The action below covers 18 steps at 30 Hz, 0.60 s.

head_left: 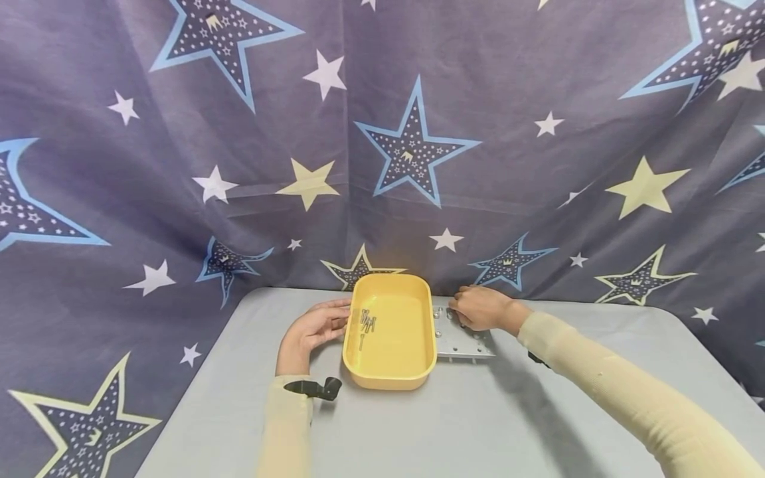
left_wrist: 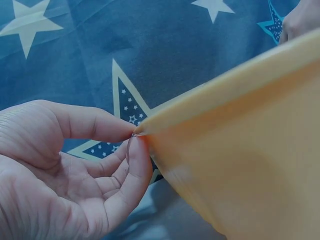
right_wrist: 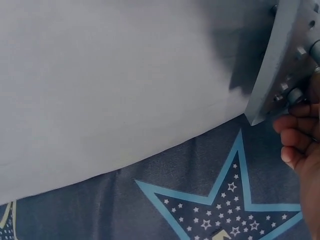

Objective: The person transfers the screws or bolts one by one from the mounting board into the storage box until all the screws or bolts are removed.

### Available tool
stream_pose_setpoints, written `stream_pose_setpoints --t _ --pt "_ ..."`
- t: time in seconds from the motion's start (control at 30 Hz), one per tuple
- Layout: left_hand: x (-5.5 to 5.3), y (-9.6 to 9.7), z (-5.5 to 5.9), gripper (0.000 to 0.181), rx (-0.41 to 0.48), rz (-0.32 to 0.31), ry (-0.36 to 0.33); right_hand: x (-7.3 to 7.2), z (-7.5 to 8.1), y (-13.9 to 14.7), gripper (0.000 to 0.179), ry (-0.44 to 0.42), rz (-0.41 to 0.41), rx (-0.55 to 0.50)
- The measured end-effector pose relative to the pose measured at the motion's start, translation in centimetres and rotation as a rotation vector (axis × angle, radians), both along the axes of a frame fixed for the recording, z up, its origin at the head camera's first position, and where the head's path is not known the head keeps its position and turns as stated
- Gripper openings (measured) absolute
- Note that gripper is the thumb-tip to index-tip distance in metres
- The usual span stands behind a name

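A yellow plastic tray (head_left: 397,332) stands mid-table, with several small dark screws (head_left: 367,323) lying in its left part. My left hand (head_left: 313,326) pinches the tray's rim between thumb and finger, as the left wrist view shows the hand (left_wrist: 75,165) close up. Right of the tray, a silver metal plate (head_left: 457,350) carries round bolt heads, with studs showing below its front edge. Over its far right part, my right hand (head_left: 481,307) has curled fingers at a round metal bolt (right_wrist: 296,96); the thumb is hidden in the right wrist view.
A light grey table (head_left: 388,431) lies under everything. Behind its far edge hangs a dark curtain (head_left: 382,232) printed with stars, close to the tray's far end and the right hand. A black strap (head_left: 313,388) circles the left wrist.
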State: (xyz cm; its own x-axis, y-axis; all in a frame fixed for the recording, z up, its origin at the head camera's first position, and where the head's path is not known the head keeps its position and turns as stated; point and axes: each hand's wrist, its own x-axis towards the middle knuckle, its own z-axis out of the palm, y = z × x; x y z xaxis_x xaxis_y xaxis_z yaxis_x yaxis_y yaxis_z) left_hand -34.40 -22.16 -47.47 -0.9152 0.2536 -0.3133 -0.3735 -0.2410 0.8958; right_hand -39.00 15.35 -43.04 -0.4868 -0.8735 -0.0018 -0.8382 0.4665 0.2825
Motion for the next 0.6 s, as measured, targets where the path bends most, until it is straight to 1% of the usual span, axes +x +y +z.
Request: stream_pose_setpoints --t 0.2,0.4,0.6 --pt "0.25 0.06 0.32 0.059 0.004 -0.026 0.004 0.06 -0.03 0.21 0.004 0.001 0.013 -0.026" --pt "0.17 0.01 0.41 0.059 0.004 -0.014 -0.003 0.14 0.14 0.19 0.005 0.033 0.012 -0.019" --pt "0.15 0.0 0.32 0.058 -0.001 -0.013 -0.003 0.12 0.07 0.22 0.005 0.029 0.016 -0.02"
